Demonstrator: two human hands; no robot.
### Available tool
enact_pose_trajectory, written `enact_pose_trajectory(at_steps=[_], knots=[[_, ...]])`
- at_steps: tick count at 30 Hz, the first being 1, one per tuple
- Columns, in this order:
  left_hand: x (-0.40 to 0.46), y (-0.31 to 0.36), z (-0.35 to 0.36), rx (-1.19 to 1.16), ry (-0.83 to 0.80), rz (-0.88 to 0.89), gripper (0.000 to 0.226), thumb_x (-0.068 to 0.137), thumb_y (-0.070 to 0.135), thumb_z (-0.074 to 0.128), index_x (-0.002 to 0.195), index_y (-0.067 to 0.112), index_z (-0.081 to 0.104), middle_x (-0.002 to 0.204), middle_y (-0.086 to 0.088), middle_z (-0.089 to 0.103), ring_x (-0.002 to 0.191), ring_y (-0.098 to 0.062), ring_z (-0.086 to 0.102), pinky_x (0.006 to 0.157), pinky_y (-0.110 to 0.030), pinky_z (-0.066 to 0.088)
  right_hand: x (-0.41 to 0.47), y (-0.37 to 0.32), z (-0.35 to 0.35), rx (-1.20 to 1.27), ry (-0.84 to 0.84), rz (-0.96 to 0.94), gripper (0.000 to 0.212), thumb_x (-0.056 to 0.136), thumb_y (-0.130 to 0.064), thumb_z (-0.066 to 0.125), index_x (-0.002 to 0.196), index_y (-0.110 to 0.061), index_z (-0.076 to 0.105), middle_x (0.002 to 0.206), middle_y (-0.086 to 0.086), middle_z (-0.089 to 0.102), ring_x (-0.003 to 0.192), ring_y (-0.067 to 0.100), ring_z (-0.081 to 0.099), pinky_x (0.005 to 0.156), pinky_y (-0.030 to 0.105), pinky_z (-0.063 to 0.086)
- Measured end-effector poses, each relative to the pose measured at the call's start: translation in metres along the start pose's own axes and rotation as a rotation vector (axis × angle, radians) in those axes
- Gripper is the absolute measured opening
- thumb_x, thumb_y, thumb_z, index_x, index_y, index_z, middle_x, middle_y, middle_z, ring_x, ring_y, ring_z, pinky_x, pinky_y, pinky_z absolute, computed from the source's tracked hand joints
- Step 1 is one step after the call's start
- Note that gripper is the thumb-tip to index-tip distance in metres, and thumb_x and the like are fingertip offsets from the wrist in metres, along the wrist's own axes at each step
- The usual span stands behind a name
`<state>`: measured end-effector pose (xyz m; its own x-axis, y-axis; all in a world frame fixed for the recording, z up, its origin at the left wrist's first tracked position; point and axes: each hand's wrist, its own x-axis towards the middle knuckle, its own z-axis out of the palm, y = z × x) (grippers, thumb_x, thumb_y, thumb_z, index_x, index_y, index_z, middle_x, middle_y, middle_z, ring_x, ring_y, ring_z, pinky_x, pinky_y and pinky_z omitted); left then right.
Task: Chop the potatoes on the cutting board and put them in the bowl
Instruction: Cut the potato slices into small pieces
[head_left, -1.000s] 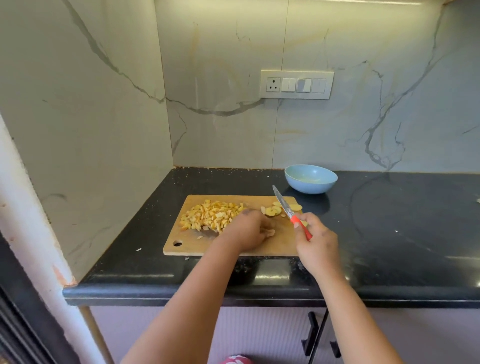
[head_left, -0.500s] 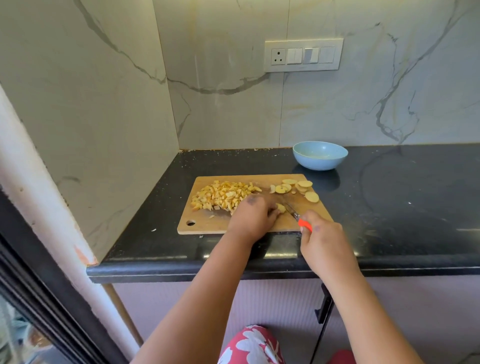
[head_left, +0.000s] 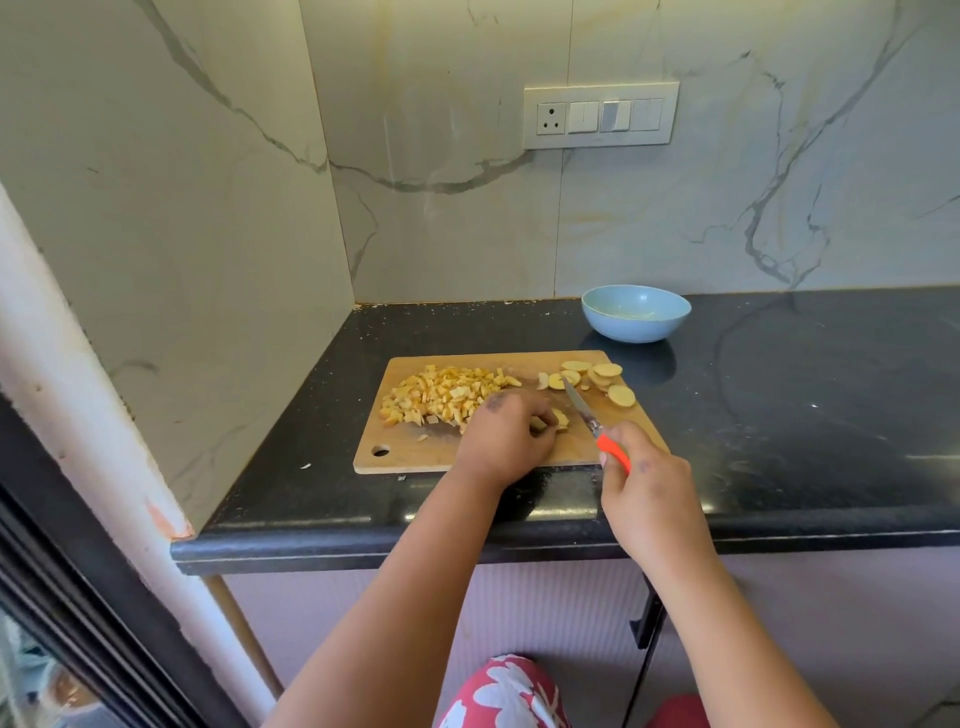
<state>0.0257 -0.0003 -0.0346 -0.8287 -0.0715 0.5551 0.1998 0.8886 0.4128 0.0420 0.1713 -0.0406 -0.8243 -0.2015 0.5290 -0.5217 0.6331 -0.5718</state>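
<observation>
Left hand (head_left: 501, 441) pins small yellow potato piece (head_left: 558, 418), probably wet, slippery; right hand (head_left: 647, 480) grasps orange-handled knife (head_left: 597, 428); blue bowl (head_left: 636, 313) empty.

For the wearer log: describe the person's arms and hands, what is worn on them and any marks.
Both forearms are bare, with no sleeves in view. No rings, watch or gloves show. The left hand and the right hand each carry a small dark smudge on the back.
</observation>
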Motion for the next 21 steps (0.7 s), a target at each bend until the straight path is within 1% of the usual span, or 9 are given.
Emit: enact_pose_trajectory(at_steps=[2,4,7,11,12,14,16,18,21], knots=[[0.0,-0.0005,0.0005,0.016,0.007,0.012,0.009,0.083,0.015,0.068,0.088,0.012,0.074,0.097,-0.001,0.072,0.094,-0.018,0.063,0.092,-0.031,0.048,0.0008,0.0003,-0.0005,0.002,-0.006,0.007,0.016,0.094,-0.013,0.056,0.108,-0.017,0.062,0.081,0.007,0.065,0.068,0.025,0.061,0.059,0.04,0.055],[-0.0004,-0.0002,0.001,0.013,0.023,0.032,0.005,0.082,0.015,0.069,0.083,0.011,0.073,0.095,-0.002,0.072,0.095,-0.019,0.061,0.099,-0.026,0.036,0.0025,0.0005,-0.0019,0.0,-0.024,0.024,0.015,0.095,-0.013,0.056,0.107,-0.017,0.062,0.083,0.007,0.064,0.069,0.024,0.059,0.059,0.038,0.054],[-0.0025,0.0001,-0.0011,0.011,0.046,0.042,0.008,0.083,0.018,0.069,0.079,0.011,0.072,0.097,0.001,0.071,0.091,-0.008,0.046,0.089,-0.019,0.025,0.0022,-0.001,-0.0024,-0.006,-0.036,0.029,0.013,0.095,-0.014,0.055,0.106,-0.017,0.062,0.085,0.007,0.065,0.07,0.024,0.06,0.06,0.039,0.055],[-0.0019,-0.0019,-0.0036,-0.03,0.006,0.022,0.005,0.081,0.017,0.071,0.077,0.014,0.072,0.1,0.003,0.071,0.1,-0.006,0.05,0.104,-0.034,0.031,-0.0004,-0.0047,-0.0036,-0.039,-0.035,0.026,0.013,0.094,-0.015,0.056,0.106,-0.018,0.061,0.081,0.007,0.064,0.066,0.023,0.058,0.058,0.038,0.054],[-0.0016,-0.0017,-0.0035,-0.031,-0.009,0.013,0.004,0.081,0.018,0.071,0.078,0.015,0.072,0.101,0.004,0.071,0.099,-0.006,0.048,0.104,-0.035,0.032,-0.0001,-0.0044,-0.0036,-0.045,-0.036,0.024,0.012,0.094,-0.015,0.056,0.105,-0.018,0.061,0.08,0.007,0.064,0.065,0.023,0.057,0.057,0.039,0.054],[-0.0012,-0.0017,-0.0031,-0.022,-0.022,-0.022,0.004,0.082,0.021,0.071,0.083,0.017,0.071,0.104,0.006,0.07,0.1,-0.008,0.043,0.098,-0.034,0.033,-0.0005,-0.0049,-0.0044,-0.043,-0.041,0.021,0.012,0.094,-0.014,0.056,0.104,-0.018,0.061,0.078,0.007,0.063,0.064,0.023,0.057,0.056,0.039,0.054],[-0.0008,0.0006,-0.0037,-0.013,-0.051,-0.12,0.015,0.083,0.027,0.068,0.098,0.023,0.066,0.111,0.009,0.066,0.106,-0.015,0.04,0.09,-0.032,0.032,-0.0016,-0.0059,-0.0051,-0.038,-0.043,0.016,0.013,0.094,-0.014,0.056,0.104,-0.018,0.062,0.078,0.006,0.063,0.064,0.023,0.057,0.055,0.038,0.053],[0.0006,0.0043,-0.0047,0.012,-0.088,-0.208,0.031,0.085,0.033,0.065,0.115,0.027,0.06,0.116,0.011,0.062,0.113,-0.019,0.038,0.09,-0.033,0.03,-0.002,-0.0062,-0.0057,-0.048,-0.038,0.012,0.013,0.094,-0.014,0.056,0.105,-0.019,0.062,0.077,0.006,0.062,0.063,0.023,0.055,0.054,0.035,0.05],[0.0013,0.0068,-0.0041,0.08,-0.106,-0.214,0.036,0.088,0.037,0.062,0.123,0.029,0.06,0.113,0.009,0.063,0.115,-0.021,0.039,0.089,-0.033,0.026,-0.0018,-0.0084,-0.0048,-0.077,-0.066,0.026,0.012,0.095,-0.016,0.055,0.106,-0.019,0.06,0.081,0.005,0.063,0.065,0.021,0.055,0.055,0.033,0.05]])
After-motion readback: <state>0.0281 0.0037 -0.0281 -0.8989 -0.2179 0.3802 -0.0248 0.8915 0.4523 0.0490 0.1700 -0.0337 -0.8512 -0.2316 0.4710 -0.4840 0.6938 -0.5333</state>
